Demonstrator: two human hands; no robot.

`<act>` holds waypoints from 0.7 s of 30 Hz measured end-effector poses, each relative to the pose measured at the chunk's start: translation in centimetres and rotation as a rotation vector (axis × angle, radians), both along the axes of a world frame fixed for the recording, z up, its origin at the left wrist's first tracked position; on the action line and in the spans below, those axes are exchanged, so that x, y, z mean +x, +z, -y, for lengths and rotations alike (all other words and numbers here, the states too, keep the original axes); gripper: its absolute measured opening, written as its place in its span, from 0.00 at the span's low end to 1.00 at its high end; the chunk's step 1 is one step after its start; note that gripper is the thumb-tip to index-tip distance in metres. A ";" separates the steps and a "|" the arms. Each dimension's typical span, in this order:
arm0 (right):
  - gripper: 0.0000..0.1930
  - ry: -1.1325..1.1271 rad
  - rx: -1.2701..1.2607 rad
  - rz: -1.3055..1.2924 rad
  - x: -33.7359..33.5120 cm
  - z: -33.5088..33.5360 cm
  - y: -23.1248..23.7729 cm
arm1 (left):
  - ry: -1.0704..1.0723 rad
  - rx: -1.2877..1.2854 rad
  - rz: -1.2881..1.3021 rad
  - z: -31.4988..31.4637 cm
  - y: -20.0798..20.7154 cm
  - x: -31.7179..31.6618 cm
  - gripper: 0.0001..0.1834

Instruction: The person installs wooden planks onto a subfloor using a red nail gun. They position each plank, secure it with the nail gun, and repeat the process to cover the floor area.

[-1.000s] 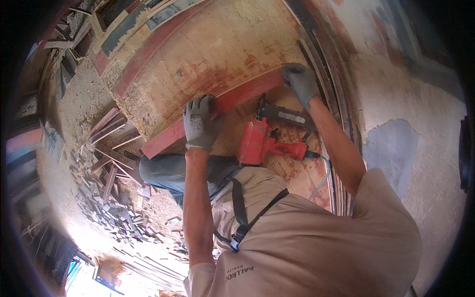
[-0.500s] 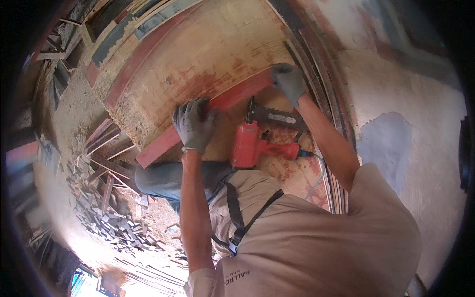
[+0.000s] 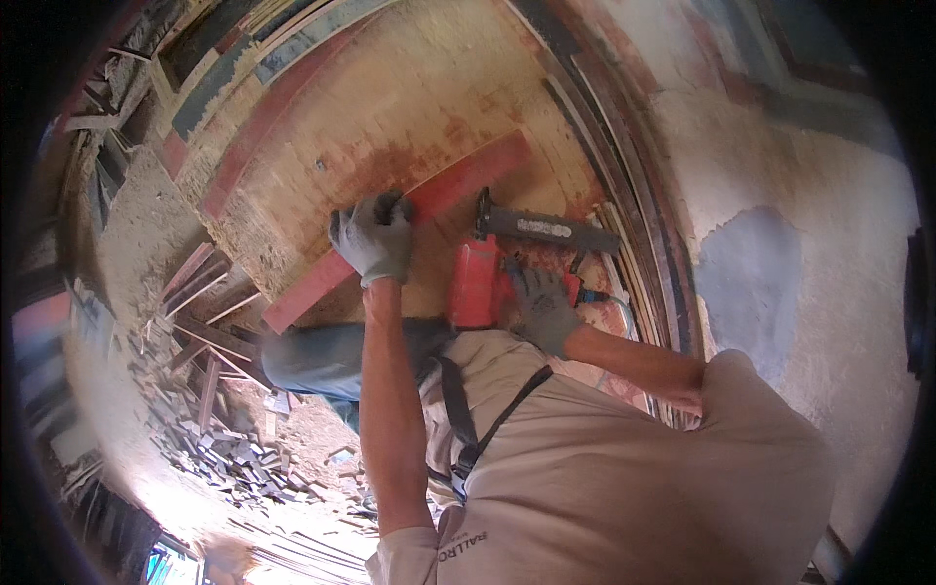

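Note:
A long red wooden strip [image 3: 466,182] lies slantwise across the worn wooden board [image 3: 390,107]. My left hand [image 3: 373,239], in a grey glove, is closed over the middle of the strip with its fingers curled. Nearer my body rests a red pneumatic nail gun [image 3: 475,283] with a black magazine [image 3: 551,230]. My right hand [image 3: 546,310], gloved too, lies over the nail gun's handle, its fingers bent around it; the palm side is hidden. An air hose [image 3: 624,310] runs from the handle's end.
Long strips of wood [image 3: 639,185] stand along the board's right side, by a stained wall [image 3: 756,283]. On the left, wooden offcuts [image 3: 210,331] and a heap of small scraps [image 3: 239,463] cover the floor. My bent knee [image 3: 322,359] is beside the strip's near end.
My right hand has let go of the strip's far end and come down toward my body onto the nail gun's handle. My left hand stays on the strip, its fingers more curled.

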State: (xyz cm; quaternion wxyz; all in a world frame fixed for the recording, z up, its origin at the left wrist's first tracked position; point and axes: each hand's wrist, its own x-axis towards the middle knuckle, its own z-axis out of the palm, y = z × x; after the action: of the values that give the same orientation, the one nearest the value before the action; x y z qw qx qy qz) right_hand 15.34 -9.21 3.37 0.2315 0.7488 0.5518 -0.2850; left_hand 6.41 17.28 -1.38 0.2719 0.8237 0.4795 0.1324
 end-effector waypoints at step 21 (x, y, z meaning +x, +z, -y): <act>0.10 -1.232 0.441 -0.830 15.4 -5.5 12.7 | 0.042 -0.064 0.026 0.1 1.2 0.0 0.08</act>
State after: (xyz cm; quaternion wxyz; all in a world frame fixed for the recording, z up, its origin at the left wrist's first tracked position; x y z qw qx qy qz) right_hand 30.77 -3.69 16.09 -0.3489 0.7813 0.1211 -0.5031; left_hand 6.42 17.14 -0.16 0.3016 0.8027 0.4969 0.1334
